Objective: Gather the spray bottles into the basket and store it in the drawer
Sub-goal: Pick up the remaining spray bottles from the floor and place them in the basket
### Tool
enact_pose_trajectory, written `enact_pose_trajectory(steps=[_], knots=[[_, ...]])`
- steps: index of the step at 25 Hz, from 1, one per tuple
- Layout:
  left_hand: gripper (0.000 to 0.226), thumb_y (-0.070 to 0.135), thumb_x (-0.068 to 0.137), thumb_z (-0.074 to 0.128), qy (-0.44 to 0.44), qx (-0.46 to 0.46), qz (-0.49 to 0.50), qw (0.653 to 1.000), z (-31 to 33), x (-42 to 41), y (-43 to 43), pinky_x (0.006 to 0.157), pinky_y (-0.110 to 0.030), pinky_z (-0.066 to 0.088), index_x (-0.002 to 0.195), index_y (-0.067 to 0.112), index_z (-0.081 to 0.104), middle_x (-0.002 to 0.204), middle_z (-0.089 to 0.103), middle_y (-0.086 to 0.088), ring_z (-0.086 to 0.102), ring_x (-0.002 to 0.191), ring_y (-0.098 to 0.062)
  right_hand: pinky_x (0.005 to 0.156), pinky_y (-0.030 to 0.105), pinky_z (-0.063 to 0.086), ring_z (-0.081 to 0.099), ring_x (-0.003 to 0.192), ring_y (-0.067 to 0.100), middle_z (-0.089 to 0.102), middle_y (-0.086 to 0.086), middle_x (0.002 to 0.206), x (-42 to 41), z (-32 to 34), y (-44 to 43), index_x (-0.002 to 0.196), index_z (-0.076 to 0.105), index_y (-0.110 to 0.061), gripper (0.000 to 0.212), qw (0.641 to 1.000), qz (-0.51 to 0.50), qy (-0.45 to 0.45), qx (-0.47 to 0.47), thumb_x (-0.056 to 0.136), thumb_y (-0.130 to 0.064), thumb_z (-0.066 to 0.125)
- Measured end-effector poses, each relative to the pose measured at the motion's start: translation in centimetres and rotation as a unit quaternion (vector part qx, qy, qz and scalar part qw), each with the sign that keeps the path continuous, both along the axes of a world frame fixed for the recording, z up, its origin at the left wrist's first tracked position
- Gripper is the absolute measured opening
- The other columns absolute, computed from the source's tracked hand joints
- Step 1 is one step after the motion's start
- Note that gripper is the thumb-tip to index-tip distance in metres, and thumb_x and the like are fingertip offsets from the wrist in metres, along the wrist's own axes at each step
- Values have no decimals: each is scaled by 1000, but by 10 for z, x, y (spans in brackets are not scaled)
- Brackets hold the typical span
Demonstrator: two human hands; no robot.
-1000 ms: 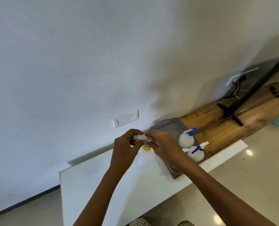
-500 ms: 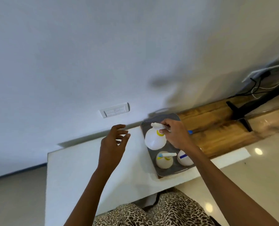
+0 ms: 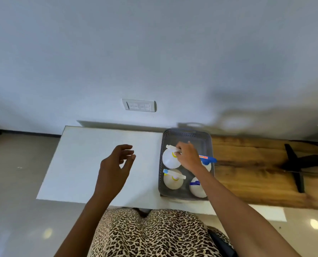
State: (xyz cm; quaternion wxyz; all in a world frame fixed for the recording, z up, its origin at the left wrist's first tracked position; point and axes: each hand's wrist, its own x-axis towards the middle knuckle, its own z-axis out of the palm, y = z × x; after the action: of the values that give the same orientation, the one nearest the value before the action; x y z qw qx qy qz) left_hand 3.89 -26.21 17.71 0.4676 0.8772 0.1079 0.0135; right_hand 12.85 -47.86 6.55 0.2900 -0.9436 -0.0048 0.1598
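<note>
Four spray bottles stand in the grey basket [image 3: 186, 135] on the tabletop [image 3: 98, 145]. Right hand [image 3: 188, 156] pinches the nozzle head of the far-left bottle [image 3: 170, 161], lowering it in. Left hand [image 3: 115, 164] hovers loosely spread, holding nothing. Gathering looks nearly finished (no loose bottles visible); drawer storage is left, and no drawer is in view.

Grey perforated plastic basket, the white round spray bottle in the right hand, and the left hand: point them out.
Grey perforated plastic basket [image 3: 187, 134]: head view, far rim.
White round spray bottle [image 3: 169, 160]: head view, body.
Left hand [image 3: 113, 168]: head view, back of hand.
</note>
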Motion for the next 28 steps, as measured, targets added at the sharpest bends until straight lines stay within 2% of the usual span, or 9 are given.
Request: enact_pose_trajectory(steps=[2, 3, 5, 12, 16, 25, 28], knots=[[21, 17, 85, 62, 13, 0, 17, 1000, -1, -6, -7, 72, -2, 42, 105, 24, 57, 91, 65, 13, 62, 89, -1, 88, 39, 45, 58, 86, 38, 66, 23, 92, 1, -8, -1, 92, 58, 1, 10, 1000, 18, 15, -3, 84, -3, 54], [21, 17, 85, 62, 18, -1, 22, 1000, 0, -9, -10, 73, -2, 42, 104, 25, 57, 91, 65, 15, 62, 89, 0, 75, 38, 46, 58, 88, 37, 65, 23, 95, 2, -11, -1, 93, 58, 1, 10, 999, 25, 23, -9, 85, -4, 54], [21, 16, 85, 61, 21, -1, 26, 999, 0, -13, -15, 76, -7, 42, 103, 25, 57, 91, 65, 15, 62, 90, 0, 69, 39, 47, 59, 90, 38, 65, 23, 99, 3, -17, -3, 95, 57, 1, 11, 999, 37, 31, -22, 86, -4, 53], [20, 17, 86, 61, 40, 11, 32, 999, -3, -23, -25, 77, -10, 42, 104, 25, 57, 91, 64, 18, 61, 92, 0, 77, 45, 48, 58, 98, 42, 61, 28, 109, 8, -38, -11, 104, 54, 4, 18, 994, 71, 58, -51, 87, -2, 50], [20, 17, 86, 60, 49, 10, 26, 998, -6, -23, -32, 80, -12, 44, 105, 23, 58, 93, 66, 13, 63, 94, -4, 79, 44, 47, 57, 101, 42, 59, 28, 112, 10, -46, -16, 109, 53, 3, 21, 992, 79, 69, -64, 88, -1, 49], [20, 19, 87, 59, 43, 19, 31, 998, -9, -33, -30, 81, -13, 45, 106, 23, 58, 96, 67, 9, 63, 94, -4, 77, 41, 47, 58, 98, 41, 62, 26, 109, 18, -49, -17, 106, 56, 2, 20, 992, 77, 61, -78, 87, 0, 49], [21, 19, 87, 59, 37, 19, 37, 998, -8, -41, -26, 80, -14, 45, 107, 21, 58, 97, 67, 7, 63, 93, -5, 91, 41, 44, 54, 112, 38, 58, 24, 124, 11, -43, -18, 124, 52, -1, 35, 997, 63, 31, -42, 89, -3, 50]])
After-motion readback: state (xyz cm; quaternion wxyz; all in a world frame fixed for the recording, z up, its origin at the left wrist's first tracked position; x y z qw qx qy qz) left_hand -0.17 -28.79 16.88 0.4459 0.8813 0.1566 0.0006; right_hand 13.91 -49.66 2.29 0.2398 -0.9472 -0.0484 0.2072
